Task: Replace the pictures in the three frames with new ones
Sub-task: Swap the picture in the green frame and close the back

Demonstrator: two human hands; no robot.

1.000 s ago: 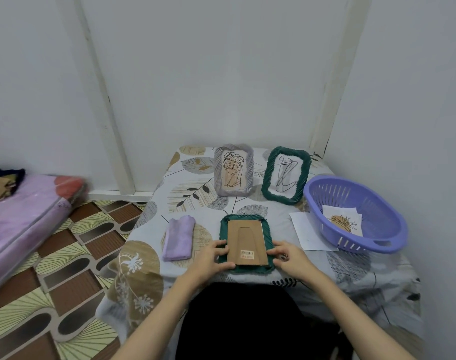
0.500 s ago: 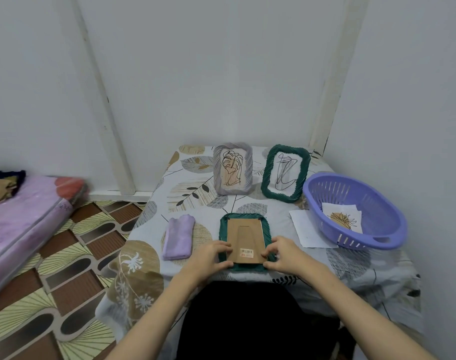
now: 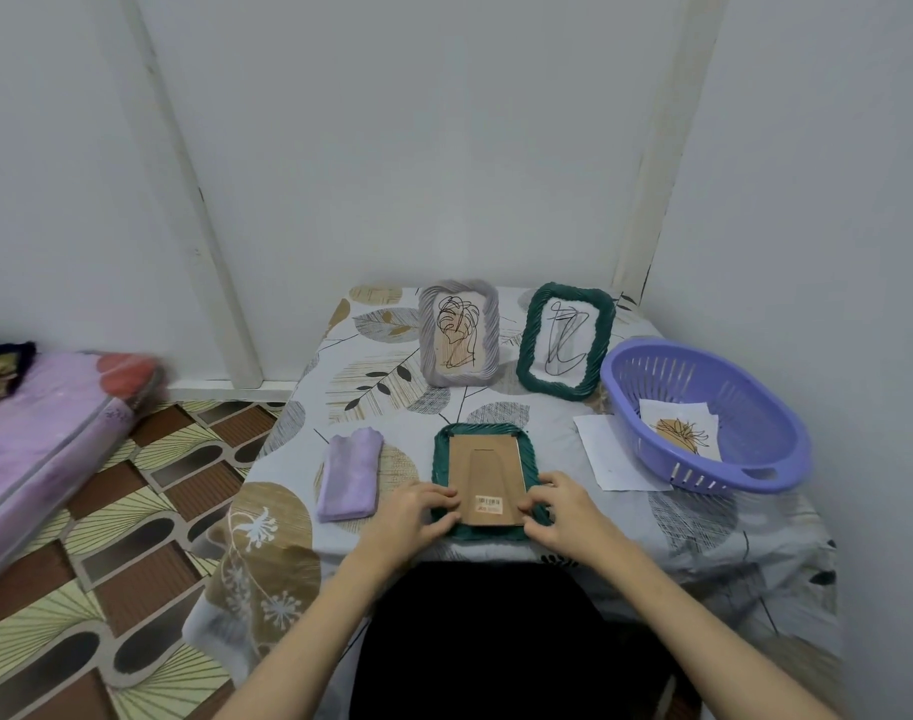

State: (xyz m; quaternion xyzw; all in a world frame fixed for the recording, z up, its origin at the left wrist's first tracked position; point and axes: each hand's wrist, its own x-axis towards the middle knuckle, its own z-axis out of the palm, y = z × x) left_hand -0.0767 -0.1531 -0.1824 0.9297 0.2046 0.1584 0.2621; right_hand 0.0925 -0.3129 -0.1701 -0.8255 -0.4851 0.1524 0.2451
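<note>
Frame (image 3: pixel 483 480) face-down at the table's (image 3: pixel 703 522) near edge, so its cardboard back (image 3: pixel 488 472) faces me; my left hand (image 3: pixel 412 517) and right hand (image 3: pixel 566 511) pinch its lower corners to free the backing.

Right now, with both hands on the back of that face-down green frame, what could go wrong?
The face-down green frame lies near the table's front edge; prying at its cardboard backing with the left hand and right hand could slide it off. A forward jolt might also topple the grey frame and the second green frame standing behind.
</note>
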